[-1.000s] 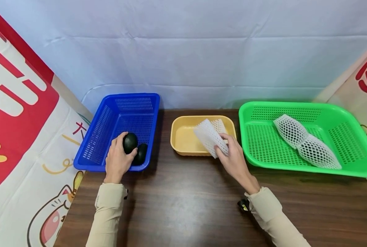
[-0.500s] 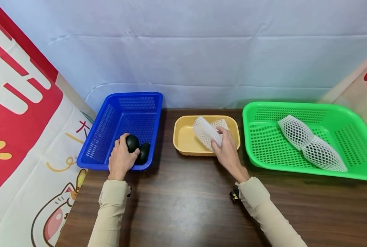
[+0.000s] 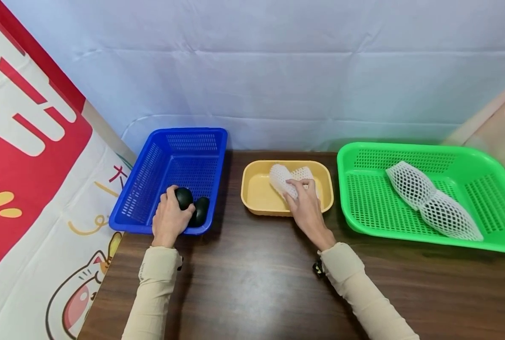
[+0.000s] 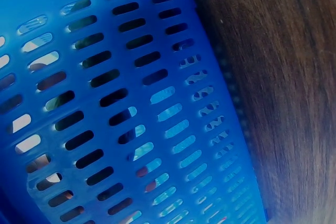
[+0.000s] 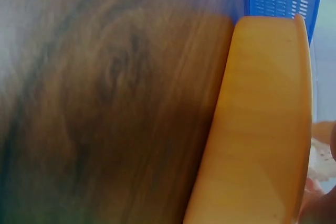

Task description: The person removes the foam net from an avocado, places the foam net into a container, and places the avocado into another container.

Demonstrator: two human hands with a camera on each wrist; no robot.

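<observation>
In head view, grasping dark fruit (image 3: 184, 198) with left fingers (image 3: 163, 199) in blue basket (image 3: 189, 167), beside second fruit (image 3: 201, 211), and pinching white netting (image 3: 280, 175) with right fingers (image 3: 299, 184) in yellow tray (image 3: 256, 190), near green basket (image 3: 365, 203). In left wrist view, mostly screened off by slotted blue basket; in right wrist view, by yellow tray.

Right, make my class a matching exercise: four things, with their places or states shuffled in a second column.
Things:
1. Left hand
2. Right hand
3. Yellow container
4. Green basket

Places or states:
A. Has fingers on white netting
B. Stands farthest right
C. Grips a dark round item
D. Stands between green basket and blue basket

Pairs: 1-C, 2-A, 3-D, 4-B
</observation>
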